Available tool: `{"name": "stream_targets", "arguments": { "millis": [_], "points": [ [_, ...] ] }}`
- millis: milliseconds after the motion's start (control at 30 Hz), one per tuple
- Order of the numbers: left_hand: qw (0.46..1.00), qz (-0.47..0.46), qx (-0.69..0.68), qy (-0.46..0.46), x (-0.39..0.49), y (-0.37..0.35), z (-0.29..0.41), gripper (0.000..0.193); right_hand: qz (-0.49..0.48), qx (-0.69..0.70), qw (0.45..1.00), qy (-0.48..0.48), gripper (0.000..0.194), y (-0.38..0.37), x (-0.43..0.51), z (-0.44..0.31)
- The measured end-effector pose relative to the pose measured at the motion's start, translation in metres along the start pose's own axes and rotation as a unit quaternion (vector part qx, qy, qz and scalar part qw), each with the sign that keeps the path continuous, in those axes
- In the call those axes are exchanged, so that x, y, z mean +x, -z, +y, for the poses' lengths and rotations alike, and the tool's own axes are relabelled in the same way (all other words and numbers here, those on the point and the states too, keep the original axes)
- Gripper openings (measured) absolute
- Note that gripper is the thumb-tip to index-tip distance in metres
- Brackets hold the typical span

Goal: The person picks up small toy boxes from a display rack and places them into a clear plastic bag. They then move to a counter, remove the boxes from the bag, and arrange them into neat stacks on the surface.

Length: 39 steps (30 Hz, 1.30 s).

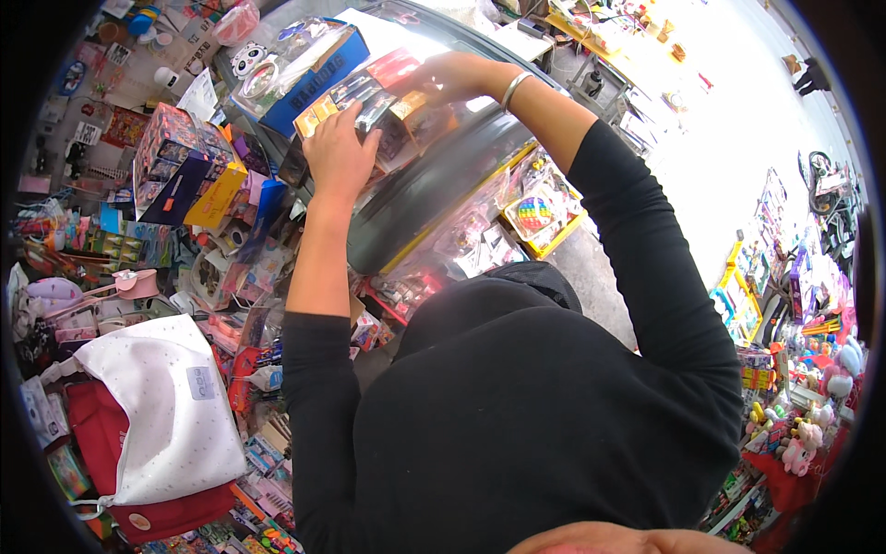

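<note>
A small cardboard display box (396, 142) of shiny packets sits on the glossy dark-edged display counter (415, 190) in front of me. My left hand (340, 149) grips its near left side, the fingers over the gold and silver packets (361, 95) and the thumb toward the middle. On the far right my right hand (446, 77), with a silver bangle (513, 91) on the wrist, reaches over the red packets (394, 68). Glare washes out its fingertips, so its hold is unclear. A blue-sided box (315, 79) with wrapped goods stands just left of the packets.
Printed boxes with yellow and purple fronts (187, 180) are stacked at left. A white bag (169, 408) hangs over dense merchandise at lower left. Below the counter lies a yellow-rimmed tray (543, 211) with a rainbow toy. Plush toys (803, 443) crowd the right. A person (813, 76) is far off.
</note>
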State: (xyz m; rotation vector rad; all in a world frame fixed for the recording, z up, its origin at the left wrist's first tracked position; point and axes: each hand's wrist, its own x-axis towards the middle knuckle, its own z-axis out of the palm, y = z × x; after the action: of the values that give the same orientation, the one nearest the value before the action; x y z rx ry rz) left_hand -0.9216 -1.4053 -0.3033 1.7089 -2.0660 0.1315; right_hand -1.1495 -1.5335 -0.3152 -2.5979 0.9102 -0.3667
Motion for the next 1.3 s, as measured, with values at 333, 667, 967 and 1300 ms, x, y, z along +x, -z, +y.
{"name": "stream_targets", "arguments": {
  "millis": [333,667,967,1300],
  "points": [
    [0.986,-0.095,0.128,0.058,0.019,-0.005,0.012,0.037,-0.035,0.050,0.998,-0.005,0.043,0.002,-0.003,0.007],
    [0.991,-0.073,-0.064,0.088,0.033,0.004,-0.006,0.034,-0.001,0.035,0.999,0.004,0.044,0.001,-0.005,0.014],
    [0.970,-0.014,-0.228,0.085,0.048,0.021,-0.035,0.037,0.025,0.041,0.999,-0.006,0.039,0.001,-0.009,0.010],
    [0.874,0.044,-0.418,0.246,0.005,0.082,-0.036,0.041,0.068,0.107,0.992,-0.009,0.043,-0.011,-0.005,0.011]
  ]
}}
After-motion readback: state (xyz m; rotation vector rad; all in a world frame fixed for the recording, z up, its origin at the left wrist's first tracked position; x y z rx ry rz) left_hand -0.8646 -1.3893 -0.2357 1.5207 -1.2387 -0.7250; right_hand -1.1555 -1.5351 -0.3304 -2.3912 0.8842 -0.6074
